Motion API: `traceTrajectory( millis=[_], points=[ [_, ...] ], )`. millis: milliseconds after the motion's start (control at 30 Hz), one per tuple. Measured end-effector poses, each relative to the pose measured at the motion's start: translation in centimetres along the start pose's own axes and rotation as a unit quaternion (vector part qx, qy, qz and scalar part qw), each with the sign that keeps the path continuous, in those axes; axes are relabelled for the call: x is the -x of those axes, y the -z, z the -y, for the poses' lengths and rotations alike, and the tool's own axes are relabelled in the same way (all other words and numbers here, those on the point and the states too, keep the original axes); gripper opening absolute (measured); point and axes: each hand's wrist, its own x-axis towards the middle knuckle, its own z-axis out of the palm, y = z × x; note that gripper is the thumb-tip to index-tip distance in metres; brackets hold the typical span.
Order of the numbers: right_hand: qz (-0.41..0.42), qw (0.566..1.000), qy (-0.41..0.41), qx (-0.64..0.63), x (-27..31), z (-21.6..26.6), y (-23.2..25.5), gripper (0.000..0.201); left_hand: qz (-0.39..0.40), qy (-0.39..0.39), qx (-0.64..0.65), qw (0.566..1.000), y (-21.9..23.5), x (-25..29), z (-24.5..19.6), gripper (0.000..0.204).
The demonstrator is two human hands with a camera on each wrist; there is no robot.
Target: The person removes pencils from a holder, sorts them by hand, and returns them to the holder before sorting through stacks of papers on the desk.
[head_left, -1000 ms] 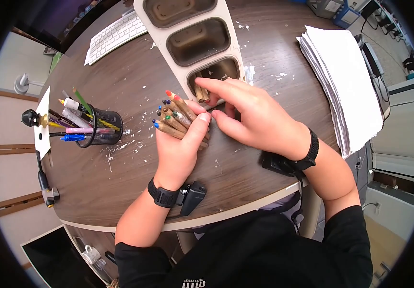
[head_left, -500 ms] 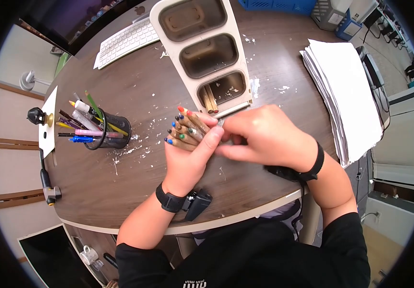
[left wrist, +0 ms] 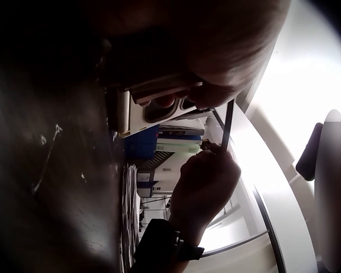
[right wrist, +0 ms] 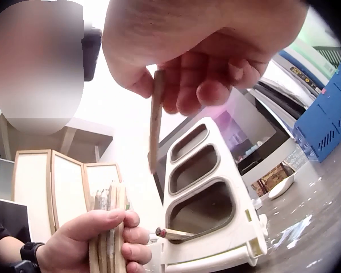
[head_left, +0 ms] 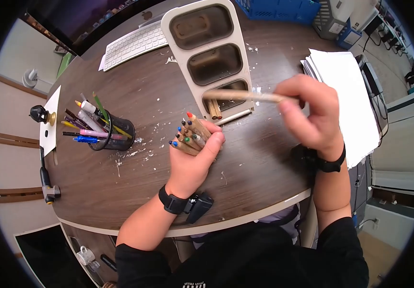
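Note:
In the head view my left hand (head_left: 190, 168) grips a bundle of wooden coloured pencils (head_left: 188, 137), tips up, several showing blue, green or red. My right hand (head_left: 312, 115) pinches one wooden pencil (head_left: 245, 96), blurred by motion; the right wrist view shows this pencil (right wrist: 156, 125) between thumb and fingers. From above, its far end overlaps the nearest compartment of a pale organizer (head_left: 184, 62) with three dark compartments. Two pencils (head_left: 214, 110) lean in that compartment, ends over its near edge. The left wrist view is dark, with the right hand (left wrist: 207, 179) raised.
Left of the bundle stands a black mesh cup (head_left: 120, 132) full of pens. Behind lie a white keyboard (head_left: 135, 45) and a blue crate (head_left: 279, 12). A paper stack (head_left: 355, 105) lies at right, near the right wrist. White scraps dot the brown table (head_left: 260, 158).
My right hand has left the bundle and moved right and away from it, now with one pencil pinched. The left hand still grips the rest. The head view has shifted slightly.

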Motion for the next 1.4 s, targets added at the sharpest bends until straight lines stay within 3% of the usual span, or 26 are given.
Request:
traceTrajectory(
  millis=[133, 200, 367, 500, 767, 900, 967, 1100, 1233, 1300, 1400],
  points=[
    [-0.061, 0.998, 0.004, 0.026, 0.6, -1.1, -0.1, 0.005, -0.023, 0.014, -0.014, 1.000, -0.2, -0.1, -0.1, 0.015],
    [-0.020, 0.997, 0.034, 0.073, 0.3, -1.2, -1.0, 0.007, -0.028, 0.015, -0.002, 1.000, -0.4, -0.3, -0.1, 0.014],
    [-0.009, 0.985, 0.017, 0.171, 0.9, -1.4, -4.1, 0.016, -0.050, 0.042, 0.026, 0.998, -0.7, -0.3, -0.4, 0.016],
    [0.037, 0.985, 0.008, 0.171, 1.7, -1.3, -5.8, 0.021, -0.038, 0.030, 0.027, 0.998, -0.5, -0.3, -0.2, 0.016],
    [0.080, 0.990, -0.076, 0.090, 1.9, -1.5, -6.2, 0.026, -0.036, 0.032, 0.037, 0.998, -0.6, -0.3, 0.0, 0.014],
    [0.072, 0.992, -0.076, 0.066, 2.1, -1.6, -6.3, 0.023, -0.037, 0.046, 0.039, 0.998, -0.7, -0.3, -0.4, 0.013],
    [0.125, 0.985, -0.092, 0.074, 1.6, -0.6, -5.4, 0.021, -0.014, 0.050, 0.020, 0.998, -0.5, -0.2, -0.5, 0.013],
    [0.153, 0.984, -0.059, -0.075, 1.4, 0.6, -5.5, 0.020, 0.019, 0.000, -0.022, 1.000, -0.1, -0.1, 0.3, 0.013],
    [0.120, 0.987, -0.044, -0.101, 1.8, 0.1, -6.1, 0.021, 0.065, 0.019, -0.023, 0.997, 0.0, -0.2, 0.2, 0.018],
    [0.126, 0.984, -0.003, -0.130, 2.2, -0.7, -6.4, 0.026, 0.084, -0.015, -0.077, 0.993, 0.1, -0.1, 0.4, 0.020],
    [0.112, 0.987, -0.009, -0.116, 1.5, -0.1, -4.8, 0.025, 0.068, -0.013, -0.068, 0.995, -0.4, -0.3, 0.1, 0.018]
  ],
)
